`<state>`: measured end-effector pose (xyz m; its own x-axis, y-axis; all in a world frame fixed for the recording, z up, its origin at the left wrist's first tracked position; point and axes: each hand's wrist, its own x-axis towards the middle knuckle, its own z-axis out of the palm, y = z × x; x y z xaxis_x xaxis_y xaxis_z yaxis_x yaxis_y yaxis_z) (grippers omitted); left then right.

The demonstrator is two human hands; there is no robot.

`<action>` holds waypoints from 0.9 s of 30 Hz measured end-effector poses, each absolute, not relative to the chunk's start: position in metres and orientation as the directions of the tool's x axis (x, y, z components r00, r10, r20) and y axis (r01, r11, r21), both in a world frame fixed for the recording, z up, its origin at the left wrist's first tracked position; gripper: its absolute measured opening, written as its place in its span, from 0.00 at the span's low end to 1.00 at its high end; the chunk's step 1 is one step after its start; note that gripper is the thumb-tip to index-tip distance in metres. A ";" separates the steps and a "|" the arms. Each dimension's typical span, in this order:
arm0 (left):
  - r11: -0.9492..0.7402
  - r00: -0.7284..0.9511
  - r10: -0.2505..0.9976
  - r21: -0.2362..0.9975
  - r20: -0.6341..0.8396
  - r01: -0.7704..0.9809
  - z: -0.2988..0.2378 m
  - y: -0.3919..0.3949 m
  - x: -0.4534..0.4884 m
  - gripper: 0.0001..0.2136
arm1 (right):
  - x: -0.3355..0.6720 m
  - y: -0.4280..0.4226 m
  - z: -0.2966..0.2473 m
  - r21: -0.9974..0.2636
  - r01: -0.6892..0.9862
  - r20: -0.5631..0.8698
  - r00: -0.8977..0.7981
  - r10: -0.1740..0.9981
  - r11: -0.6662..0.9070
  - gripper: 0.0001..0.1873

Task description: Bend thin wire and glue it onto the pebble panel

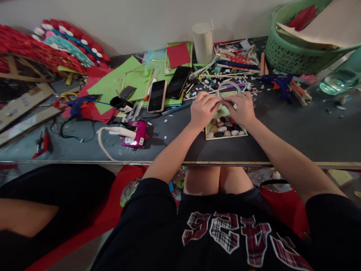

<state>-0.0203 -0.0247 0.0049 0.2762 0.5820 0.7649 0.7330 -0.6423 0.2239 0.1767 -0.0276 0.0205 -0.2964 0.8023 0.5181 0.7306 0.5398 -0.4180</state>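
My left hand (204, 109) and my right hand (241, 108) meet over a shallow, stick-edged tray (225, 138). Their fingertips pinch the near edge of a thin, pale ring (239, 87) that looks like a narrow roll of tape. The ring stands up beyond my fingers. Smooth pebbles (222, 129) in white, brown, grey and black fill the near part of the tray. My hands cover part of its far side. What lies exactly between my fingertips is too small to make out.
Left of my hands lie two phones (157, 96), a black jar (120, 103), a pink power socket (135, 133) and a glue gun (77, 105) with its cable. Another glue gun (282, 82), a green basket (296, 56) and a bottle (340, 77) stand right. A person sits at left.
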 end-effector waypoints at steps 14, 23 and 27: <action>-0.694 0.405 0.601 0.198 0.689 0.692 0.006 -0.031 -0.011 0.11 | 0.171 -0.036 0.032 -0.431 0.738 0.522 -0.266 0.811 0.519 0.05; -0.702 0.449 0.619 0.197 0.645 0.685 0.004 -0.025 -0.013 0.19 | 0.168 -0.042 0.036 -0.577 0.648 0.517 -0.181 0.836 0.497 0.03; -0.727 0.481 0.562 0.125 0.673 0.675 0.001 -0.025 -0.016 0.20 | 0.170 -0.031 0.028 -0.660 0.527 0.553 -0.142 0.821 0.536 0.06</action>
